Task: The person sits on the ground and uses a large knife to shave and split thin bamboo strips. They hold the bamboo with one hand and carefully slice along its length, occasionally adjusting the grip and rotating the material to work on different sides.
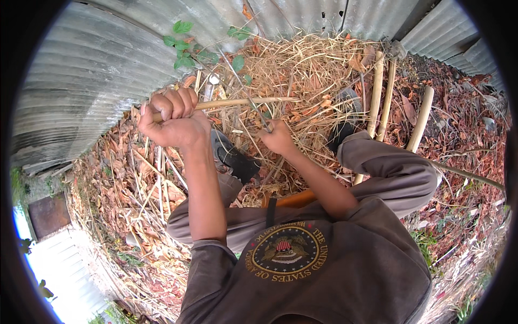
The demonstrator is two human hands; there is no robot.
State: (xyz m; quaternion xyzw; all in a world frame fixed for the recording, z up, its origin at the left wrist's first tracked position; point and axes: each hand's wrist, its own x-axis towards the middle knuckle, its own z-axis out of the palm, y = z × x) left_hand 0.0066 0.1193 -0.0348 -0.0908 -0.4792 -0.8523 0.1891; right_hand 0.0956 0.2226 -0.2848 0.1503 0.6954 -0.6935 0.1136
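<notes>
My left hand (171,119) is wrapped round one end of a peeled wooden stick (232,102), which points to the right across the heap of shavings. My right hand (278,138) is closed on a thin, dark, blade-like tool (266,125). The tool slants up from my fist and meets the stick from below, nearer the stick's far end. Its handle is hidden in my fingers, and I cannot tell its exact kind. Pale shavings and straw (302,70) lie heaped beyond both hands.
Several peeled poles (420,120) lean or lie at the right. Corrugated metal sheets (97,81) wall in the left and far sides. A green-leaved plant (183,48) grows by the far sheet. My shoes (234,157) rest among dry leaves (156,183). Something orange (297,200) lies near my lap.
</notes>
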